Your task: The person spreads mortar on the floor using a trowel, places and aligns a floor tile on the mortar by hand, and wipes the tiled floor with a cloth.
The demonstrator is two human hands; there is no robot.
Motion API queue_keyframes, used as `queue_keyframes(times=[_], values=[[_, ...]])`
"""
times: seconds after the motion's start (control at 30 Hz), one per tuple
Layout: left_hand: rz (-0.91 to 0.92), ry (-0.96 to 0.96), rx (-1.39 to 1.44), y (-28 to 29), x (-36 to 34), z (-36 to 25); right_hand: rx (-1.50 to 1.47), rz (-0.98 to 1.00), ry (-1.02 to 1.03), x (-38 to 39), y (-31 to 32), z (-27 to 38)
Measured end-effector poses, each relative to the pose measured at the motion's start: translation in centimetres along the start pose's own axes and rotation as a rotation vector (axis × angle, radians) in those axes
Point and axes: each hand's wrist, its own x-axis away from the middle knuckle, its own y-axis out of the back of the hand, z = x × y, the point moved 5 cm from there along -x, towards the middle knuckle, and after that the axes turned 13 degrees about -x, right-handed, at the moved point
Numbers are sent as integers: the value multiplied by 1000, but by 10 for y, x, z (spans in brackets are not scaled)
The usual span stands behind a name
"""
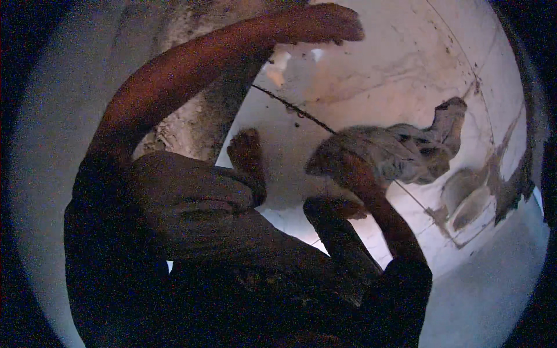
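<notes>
My right hand rests at the near-left end of a crumpled grey cloth on the pale tiled floor. Its fingers are bent against the cloth and seem to grip it, though shadow hides the fingertips. The cloth's loose end trails to the upper right. My left arm arches out to the far side, where my left hand is stretched flat over the floor, fingers extended and holding nothing. Whether its palm touches the tile cannot be made out.
My bare feet are on the tiles below the cloth. A dark joint line crosses the floor. Rough, crumbly ground borders the tile edge on the left. Grey-brown smears mark the tiles at the right, by a wall.
</notes>
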Motion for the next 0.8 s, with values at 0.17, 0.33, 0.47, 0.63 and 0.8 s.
queue_keyframes(times=[0.17, 0.33, 0.47, 0.63, 0.8], values=[[-102, -262, -219, -4, -3, -6, 119, -144, 172, -132, -9, 116], [-164, -400, -491, 6, -7, -3, 225, -220, 248, -199, 21, 147], [-32, 100, -167, 18, 32, -53, 260, -43, 354, -83, 87, 95], [-61, -7, -78, 23, 34, -52, 393, 86, 289, 88, 85, 15], [3, 113, -69, 14, 26, -51, 430, -6, -184, 100, 23, -100]])
